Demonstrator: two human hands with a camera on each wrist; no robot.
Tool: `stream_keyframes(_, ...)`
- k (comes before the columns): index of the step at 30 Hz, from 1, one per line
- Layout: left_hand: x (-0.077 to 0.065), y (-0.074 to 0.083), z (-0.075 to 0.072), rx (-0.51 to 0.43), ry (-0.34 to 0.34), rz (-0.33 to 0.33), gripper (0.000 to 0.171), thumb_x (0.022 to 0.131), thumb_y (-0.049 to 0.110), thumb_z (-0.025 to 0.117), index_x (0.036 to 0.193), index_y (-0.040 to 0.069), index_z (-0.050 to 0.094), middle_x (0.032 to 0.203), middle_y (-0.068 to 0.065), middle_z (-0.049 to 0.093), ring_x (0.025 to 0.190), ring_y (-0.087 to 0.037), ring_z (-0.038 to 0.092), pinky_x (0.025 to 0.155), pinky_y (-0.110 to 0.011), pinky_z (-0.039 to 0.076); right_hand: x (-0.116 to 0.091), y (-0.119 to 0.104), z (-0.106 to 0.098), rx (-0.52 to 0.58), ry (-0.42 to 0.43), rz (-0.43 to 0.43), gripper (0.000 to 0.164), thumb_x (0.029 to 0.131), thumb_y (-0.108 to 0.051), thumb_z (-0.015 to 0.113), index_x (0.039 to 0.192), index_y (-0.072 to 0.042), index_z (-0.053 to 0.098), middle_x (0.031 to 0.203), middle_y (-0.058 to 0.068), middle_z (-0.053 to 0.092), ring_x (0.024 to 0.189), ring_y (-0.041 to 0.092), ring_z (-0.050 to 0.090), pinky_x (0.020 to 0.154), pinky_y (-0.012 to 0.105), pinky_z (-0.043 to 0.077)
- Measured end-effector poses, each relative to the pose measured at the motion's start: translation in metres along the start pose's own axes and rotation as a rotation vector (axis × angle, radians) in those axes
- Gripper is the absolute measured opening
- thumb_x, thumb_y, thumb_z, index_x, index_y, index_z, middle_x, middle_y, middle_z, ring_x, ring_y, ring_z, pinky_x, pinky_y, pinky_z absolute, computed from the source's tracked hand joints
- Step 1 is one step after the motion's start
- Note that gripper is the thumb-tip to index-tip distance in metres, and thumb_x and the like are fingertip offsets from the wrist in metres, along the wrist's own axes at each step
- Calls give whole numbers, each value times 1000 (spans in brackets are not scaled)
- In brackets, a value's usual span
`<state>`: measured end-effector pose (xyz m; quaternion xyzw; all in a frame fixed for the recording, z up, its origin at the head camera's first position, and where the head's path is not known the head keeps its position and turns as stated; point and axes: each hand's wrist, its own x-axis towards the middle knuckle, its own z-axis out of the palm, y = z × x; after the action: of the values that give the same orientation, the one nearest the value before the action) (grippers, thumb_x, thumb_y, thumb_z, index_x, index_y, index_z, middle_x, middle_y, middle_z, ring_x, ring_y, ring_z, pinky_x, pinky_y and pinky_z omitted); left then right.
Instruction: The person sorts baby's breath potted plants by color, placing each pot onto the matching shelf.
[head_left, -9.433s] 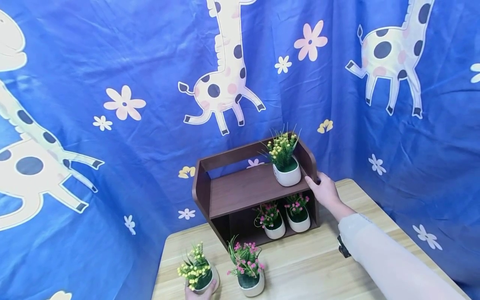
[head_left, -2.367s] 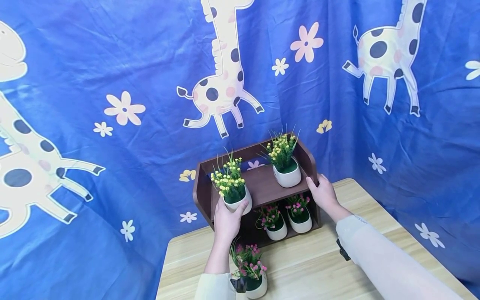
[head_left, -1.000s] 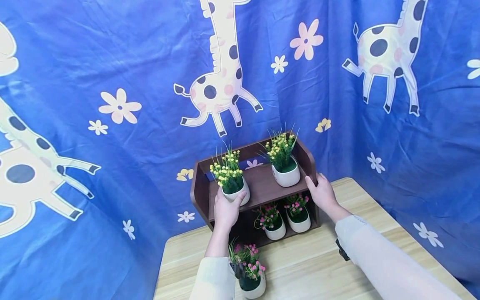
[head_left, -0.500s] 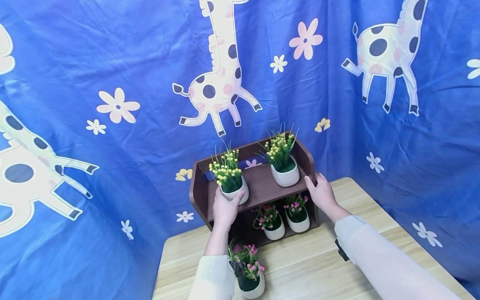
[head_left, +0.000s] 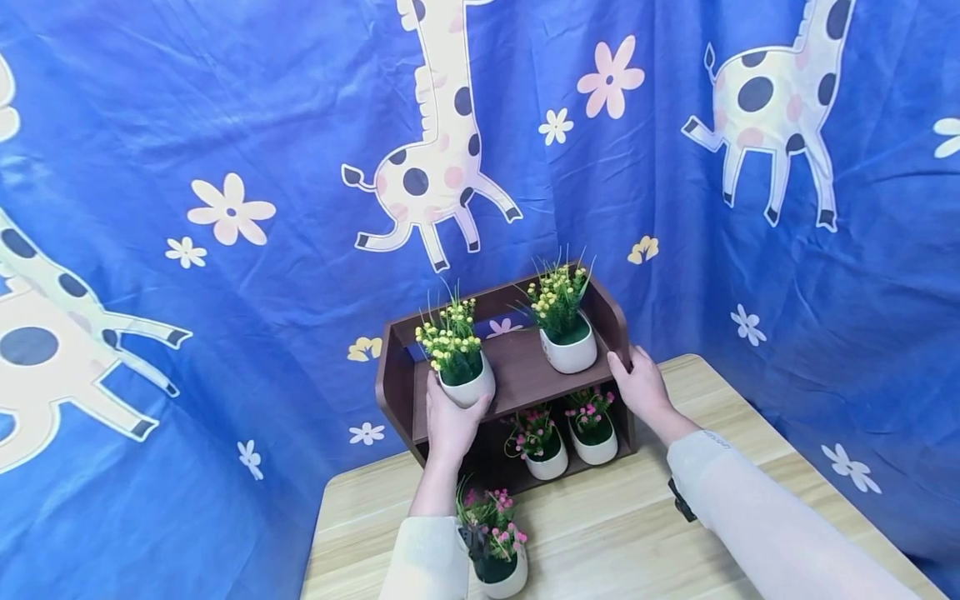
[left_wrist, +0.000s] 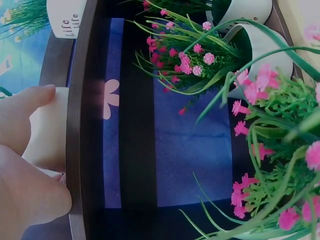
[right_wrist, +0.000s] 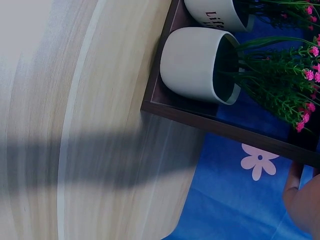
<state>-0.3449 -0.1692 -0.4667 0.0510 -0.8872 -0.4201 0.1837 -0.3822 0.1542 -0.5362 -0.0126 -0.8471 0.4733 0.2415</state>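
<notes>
My left hand (head_left: pixel 452 423) grips a white-potted plant with yellow flowers (head_left: pixel 474 388) at the left of the top board of a dark brown two-tier shelf (head_left: pixel 517 367). Its thumb lies on the pot's right side. In the left wrist view, the pot (left_wrist: pixel 49 137) sits right at the board's front edge. My right hand (head_left: pixel 645 388) holds the shelf's right side panel, thumb toward the front, other fingers partly hidden behind it. A second yellow-flowered plant (head_left: pixel 573 355) stands upright at the right end of the top board.
Two pink-flowered plants in white pots, one (head_left: pixel 547 460) left of the other (head_left: pixel 597 447), stand in the lower tier. Another pink-flowered plant (head_left: pixel 506 577) stands on the wooden table (head_left: pixel 600 533) beneath my left forearm. A blue giraffe-print curtain (head_left: pixel 300 250) hangs behind.
My left hand has carried the yellow-flowered plant from the table's front left up to the top board, then slightly farther back. My right hand keeps its hold on the side panel.
</notes>
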Motion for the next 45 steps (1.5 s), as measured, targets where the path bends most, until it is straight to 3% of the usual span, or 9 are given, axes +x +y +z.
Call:
stream_keyframes(5, -1, 0, -1, 8, 10, -28, 116, 76, 42, 85, 161, 8, 13, 158, -23, 29, 139, -39, 42, 114, -54, 40, 0, 0, 1, 4, 4, 1, 29, 102, -37, 55, 104, -10, 63, 107, 17, 63, 106, 41, 61, 94, 56, 48)
stream_keyframes(13, -1, -2, 0, 1, 16, -14, 113, 76, 41, 86, 160, 10, 17, 154, -21, 33, 135, -37, 44, 111, -54, 42, 0, 1, 3, 12, 12, -1, 29, 101, -37, 56, 99, -9, 63, 105, 16, 63, 103, 39, 61, 91, 55, 48)
stream_keyframes(19, -1, -5, 0, -16, 12, 7, 110, 76, 40, 86, 158, 8, 20, 160, -19, 24, 142, -36, 38, 115, -54, 39, 2, 2, 2, 4, 6, 1, 31, 102, -39, 55, 100, -9, 63, 106, 16, 63, 104, 39, 61, 92, 55, 48)
stream_keyframes(27, -12, -7, -9, -91, -38, 11, 113, 79, 41, 84, 160, 8, 13, 163, -20, 24, 149, -35, 34, 120, -51, 35, 0, -1, 1, 8, -2, 14, 31, 101, -40, 55, 95, -9, 60, 101, 14, 61, 98, 37, 59, 89, 54, 48)
stream_keyframes(32, -25, -7, -17, -57, -49, 27, 113, 80, 46, 82, 162, 12, 12, 166, -17, 21, 151, -34, 32, 121, -53, 33, -1, -1, 1, 4, -5, 13, 31, 102, -39, 54, 98, -9, 61, 104, 15, 61, 101, 37, 60, 90, 54, 48)
stream_keyframes(41, -52, -13, -27, -70, 54, 191, 90, 82, 39, 83, 155, 15, 36, 163, -4, 29, 148, -27, 34, 118, -52, 35, -2, -2, 3, 2, -1, 11, 29, 102, -37, 54, 100, -8, 61, 107, 16, 63, 105, 40, 61, 92, 56, 48)
stream_keyframes(45, -68, -17, -28, -90, 80, 229, 84, 82, 37, 83, 152, 18, 41, 161, -1, 32, 146, -23, 37, 118, -51, 35, -1, -1, 1, 2, -4, 26, 30, 102, -38, 55, 103, -9, 62, 110, 15, 63, 108, 39, 62, 93, 55, 48)
